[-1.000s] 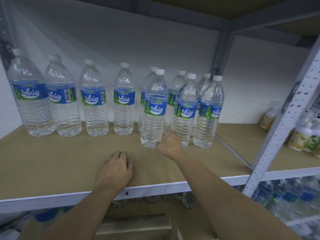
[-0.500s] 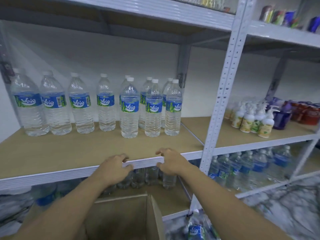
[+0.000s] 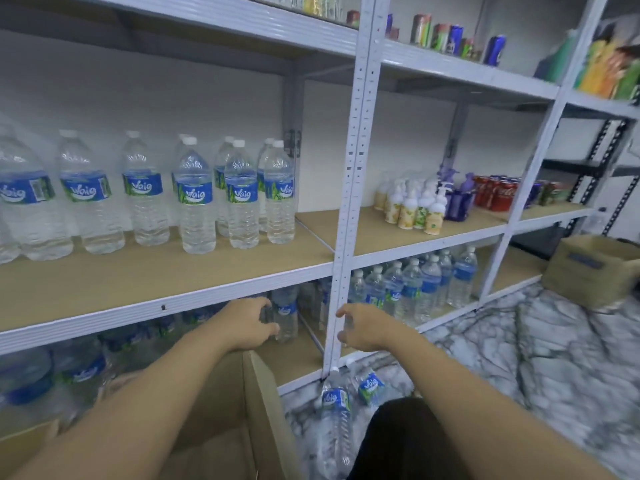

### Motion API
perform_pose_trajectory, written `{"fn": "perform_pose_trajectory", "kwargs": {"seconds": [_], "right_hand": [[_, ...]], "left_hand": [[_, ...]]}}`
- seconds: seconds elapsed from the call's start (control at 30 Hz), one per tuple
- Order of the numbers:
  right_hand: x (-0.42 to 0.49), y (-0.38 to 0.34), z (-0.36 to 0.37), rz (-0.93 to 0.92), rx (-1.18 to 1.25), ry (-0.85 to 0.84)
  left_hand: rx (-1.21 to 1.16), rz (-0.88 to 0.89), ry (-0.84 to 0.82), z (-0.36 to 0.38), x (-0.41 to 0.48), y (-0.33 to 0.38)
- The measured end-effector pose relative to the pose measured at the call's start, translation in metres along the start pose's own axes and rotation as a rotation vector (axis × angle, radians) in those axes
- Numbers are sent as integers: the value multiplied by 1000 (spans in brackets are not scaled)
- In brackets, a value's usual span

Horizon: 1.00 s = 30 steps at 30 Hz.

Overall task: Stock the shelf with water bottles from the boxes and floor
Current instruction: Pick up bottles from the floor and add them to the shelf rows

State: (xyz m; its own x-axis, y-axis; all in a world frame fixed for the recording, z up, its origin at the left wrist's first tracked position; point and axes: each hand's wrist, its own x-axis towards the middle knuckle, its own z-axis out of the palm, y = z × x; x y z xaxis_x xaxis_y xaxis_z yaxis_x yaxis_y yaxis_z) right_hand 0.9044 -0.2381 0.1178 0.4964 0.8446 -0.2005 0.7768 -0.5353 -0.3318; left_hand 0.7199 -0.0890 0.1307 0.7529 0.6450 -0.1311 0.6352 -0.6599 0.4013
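Plastic bottles [image 3: 197, 199] are lining the shelf [image 3: 173, 271], frame left, room to spare; floor bottles [image 3: 336, 420], bottom centre, are waiting. Left hand [image 3: 247, 323] and right hand [image 3: 360, 329] are hovering loosely curled, empty.

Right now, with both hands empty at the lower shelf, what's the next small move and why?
Probably drop the right hand to the clear blue-labelled plastic water bottle lying on the marbled floor and grip it. The left hand is empty too; the bottle lies just below; the tan shelf board has bare room up front.
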Motion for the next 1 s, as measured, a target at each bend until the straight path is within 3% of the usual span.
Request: {"fn": "perform_pose_trajectory", "kwargs": {"seconds": [0.47, 0.73, 1.0], "right_hand": [[-58, 79, 16, 253, 67, -35], [-3, 146, 47, 341, 78, -100], [100, 223, 131, 471, 172, -199]], "left_hand": [[19, 133, -222, 63, 21, 95], [35, 95, -298, 135, 96, 117], [176, 53, -446, 222, 205, 92]]}}
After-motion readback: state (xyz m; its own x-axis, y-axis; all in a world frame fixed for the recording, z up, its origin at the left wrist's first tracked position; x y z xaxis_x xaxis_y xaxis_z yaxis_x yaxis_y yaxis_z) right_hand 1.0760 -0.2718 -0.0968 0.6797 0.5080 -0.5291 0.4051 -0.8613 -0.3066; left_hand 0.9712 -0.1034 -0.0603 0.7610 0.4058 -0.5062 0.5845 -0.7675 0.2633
